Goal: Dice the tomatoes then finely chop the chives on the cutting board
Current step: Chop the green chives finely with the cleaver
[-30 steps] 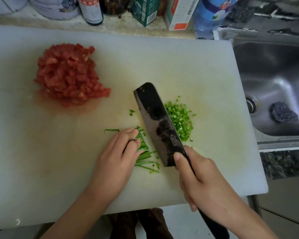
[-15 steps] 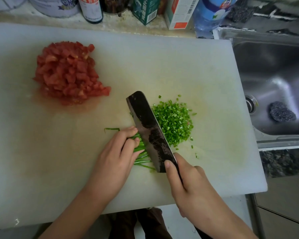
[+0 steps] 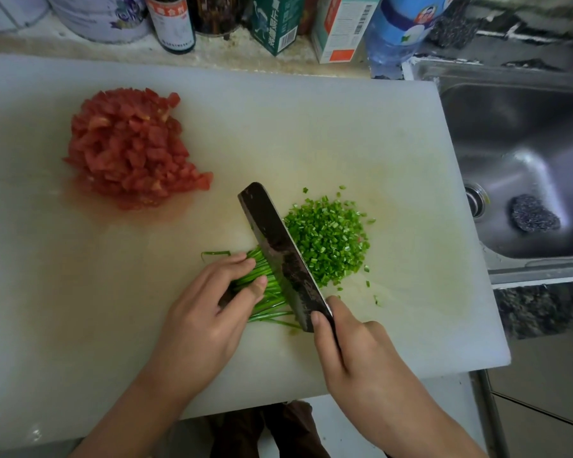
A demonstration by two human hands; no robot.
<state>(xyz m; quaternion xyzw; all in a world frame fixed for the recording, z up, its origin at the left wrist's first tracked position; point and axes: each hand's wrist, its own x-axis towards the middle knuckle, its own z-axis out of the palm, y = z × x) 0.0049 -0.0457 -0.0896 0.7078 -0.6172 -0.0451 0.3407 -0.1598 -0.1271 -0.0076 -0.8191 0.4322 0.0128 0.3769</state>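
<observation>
The left hand [image 3: 209,312] lies curled, fingertips pinning a bundle of long green chive stalks [image 3: 265,292] against the big white plastic cutting board [image 3: 80,292]. The right hand [image 3: 354,352] is closed round the handle of a dark broad-bladed cleaver [image 3: 278,249], thumb pressed on the blade's flat, edge down on the stalks. Right of the blade lies a heap of finely chopped chives [image 3: 328,239]; a pile of diced red tomato [image 3: 129,147] sits far-left. The labels on the bottles and cartons [image 3: 341,24] behind are too small to read.
</observation>
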